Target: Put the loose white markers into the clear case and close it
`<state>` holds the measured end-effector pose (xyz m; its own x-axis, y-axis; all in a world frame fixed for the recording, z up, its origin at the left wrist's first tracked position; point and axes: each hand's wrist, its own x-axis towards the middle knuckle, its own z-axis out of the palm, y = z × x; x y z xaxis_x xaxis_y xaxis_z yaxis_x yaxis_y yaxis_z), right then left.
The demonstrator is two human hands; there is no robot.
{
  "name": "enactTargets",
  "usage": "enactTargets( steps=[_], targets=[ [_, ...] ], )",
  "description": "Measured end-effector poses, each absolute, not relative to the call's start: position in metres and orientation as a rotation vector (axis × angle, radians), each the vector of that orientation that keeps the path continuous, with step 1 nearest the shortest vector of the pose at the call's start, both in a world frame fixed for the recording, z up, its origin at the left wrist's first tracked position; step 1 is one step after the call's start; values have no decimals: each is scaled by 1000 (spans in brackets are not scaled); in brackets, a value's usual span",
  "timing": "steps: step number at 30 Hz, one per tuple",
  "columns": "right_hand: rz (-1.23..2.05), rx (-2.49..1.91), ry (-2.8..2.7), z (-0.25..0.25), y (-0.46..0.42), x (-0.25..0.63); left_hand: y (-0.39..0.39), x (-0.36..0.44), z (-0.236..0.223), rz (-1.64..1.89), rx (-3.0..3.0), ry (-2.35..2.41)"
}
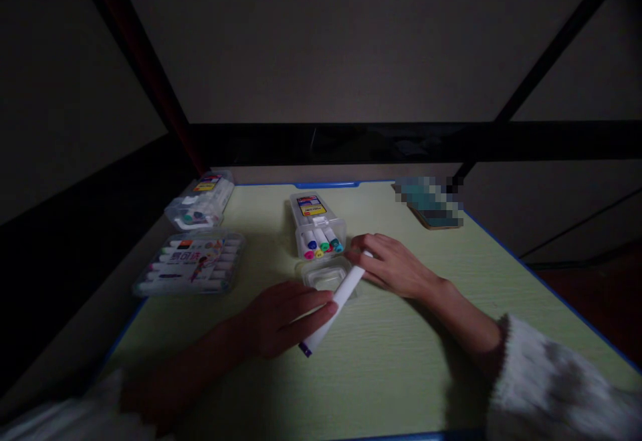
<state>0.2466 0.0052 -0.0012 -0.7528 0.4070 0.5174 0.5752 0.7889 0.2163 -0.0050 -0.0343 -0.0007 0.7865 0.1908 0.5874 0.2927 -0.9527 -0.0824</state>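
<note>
A white marker [335,308] with a purple tip lies slanted between both hands. My left hand [285,317] is closed around its lower part, near the purple end. My right hand [396,267] pinches the marker's upper end, close to the mouth of an open clear marker box [315,225]. That box lies on its side with several coloured marker caps showing, and its hinged lid [326,272] is flat on the table under the marker.
A flat clear case of markers [193,261] and another clear marker box [201,201] sit at the left of the green table [381,361]. A blurred flat object [431,205] lies at the back right. Dark metal bars cross behind the table.
</note>
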Motion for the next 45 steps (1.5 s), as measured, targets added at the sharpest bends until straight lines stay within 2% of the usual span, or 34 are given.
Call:
enactTargets(
  steps=[15, 21, 45],
  targets=[
    [-489, -688, -2575, -2, 3, 243, -34, -2, 3, -808, -2790, -353],
    [-500, -723, -2606, -1, 1, 241, -30, 1, -1, -926, -2754, -264],
    [-496, -739, -2646, -4, 2, 241, -26, 3, -4, -938, -2750, -172]
  ],
)
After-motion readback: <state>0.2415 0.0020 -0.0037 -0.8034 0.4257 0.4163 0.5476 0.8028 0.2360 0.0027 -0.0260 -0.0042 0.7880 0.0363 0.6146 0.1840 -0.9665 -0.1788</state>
